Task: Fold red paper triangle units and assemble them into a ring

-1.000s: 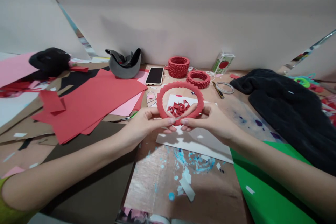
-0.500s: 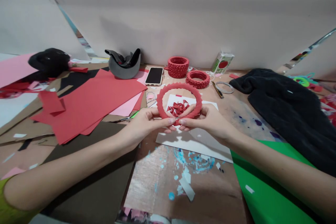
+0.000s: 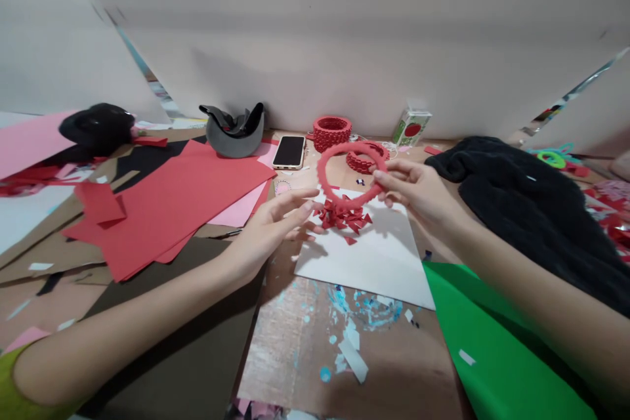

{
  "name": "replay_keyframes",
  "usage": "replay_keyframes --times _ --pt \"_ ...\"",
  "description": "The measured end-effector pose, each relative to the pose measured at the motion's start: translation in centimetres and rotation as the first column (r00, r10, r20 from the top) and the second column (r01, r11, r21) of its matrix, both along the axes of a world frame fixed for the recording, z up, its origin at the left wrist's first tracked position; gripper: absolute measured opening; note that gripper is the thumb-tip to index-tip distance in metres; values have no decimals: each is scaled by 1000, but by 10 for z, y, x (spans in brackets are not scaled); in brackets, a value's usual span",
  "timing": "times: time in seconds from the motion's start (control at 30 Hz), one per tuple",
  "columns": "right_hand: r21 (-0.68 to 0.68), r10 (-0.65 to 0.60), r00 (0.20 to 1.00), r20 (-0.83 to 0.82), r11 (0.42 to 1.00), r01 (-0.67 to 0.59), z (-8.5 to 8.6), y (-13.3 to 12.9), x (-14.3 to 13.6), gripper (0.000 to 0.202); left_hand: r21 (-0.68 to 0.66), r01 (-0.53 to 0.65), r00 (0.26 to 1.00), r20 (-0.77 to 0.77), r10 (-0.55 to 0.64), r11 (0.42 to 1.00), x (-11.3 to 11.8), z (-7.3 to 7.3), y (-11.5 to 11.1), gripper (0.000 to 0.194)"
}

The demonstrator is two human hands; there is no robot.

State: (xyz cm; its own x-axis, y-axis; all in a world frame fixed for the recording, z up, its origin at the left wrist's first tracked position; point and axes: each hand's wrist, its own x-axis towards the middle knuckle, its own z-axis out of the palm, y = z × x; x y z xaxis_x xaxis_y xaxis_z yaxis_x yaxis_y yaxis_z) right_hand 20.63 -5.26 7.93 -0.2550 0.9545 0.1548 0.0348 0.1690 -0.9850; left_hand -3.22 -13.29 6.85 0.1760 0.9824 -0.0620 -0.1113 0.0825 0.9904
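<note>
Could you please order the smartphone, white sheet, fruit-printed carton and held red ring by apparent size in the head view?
1. White sheet
2. Red ring, in the right hand
3. Smartphone and fruit-printed carton: too alike to rank

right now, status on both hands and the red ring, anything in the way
Right hand pinching raised red ring by its right side. Left hand open, fingers spread beside the ring. No blockage seen; loose red pieces on white sheet below.

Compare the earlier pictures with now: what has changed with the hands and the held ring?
The left hand has let go of the ring; the right hand now grips its right side, having raised it and shifted it rightward. The phone and cap stayed put.
</note>
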Motion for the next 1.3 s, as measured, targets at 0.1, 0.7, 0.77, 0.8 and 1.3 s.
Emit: replay_keyframes --times 0.1,0.7,0.77,0.8,1.3 --pt "25 -198 980 33 980 197 9 38 18 29 -12 -2 999 -33 1 1000 1 0 -1 38" --pt "40 -357 886 298 931 362 -22 155 30 19 -26 125 964 -232 -127 992 4 -3 -6 21" --pt "108 -398 845 358 916 385 -25 158 31 21 -16 146 961 -234 -146 989 4 -6 -5 21" --pt "152 -427 818 385 904 400 -26 159 32 21 -11 156 960 -235 -154 988 4 -8 -4 20" --pt "357 -476 664 577 878 318 -42 192 14 28 -13 244 934 -267 -239 970 -1 -20 1 21"
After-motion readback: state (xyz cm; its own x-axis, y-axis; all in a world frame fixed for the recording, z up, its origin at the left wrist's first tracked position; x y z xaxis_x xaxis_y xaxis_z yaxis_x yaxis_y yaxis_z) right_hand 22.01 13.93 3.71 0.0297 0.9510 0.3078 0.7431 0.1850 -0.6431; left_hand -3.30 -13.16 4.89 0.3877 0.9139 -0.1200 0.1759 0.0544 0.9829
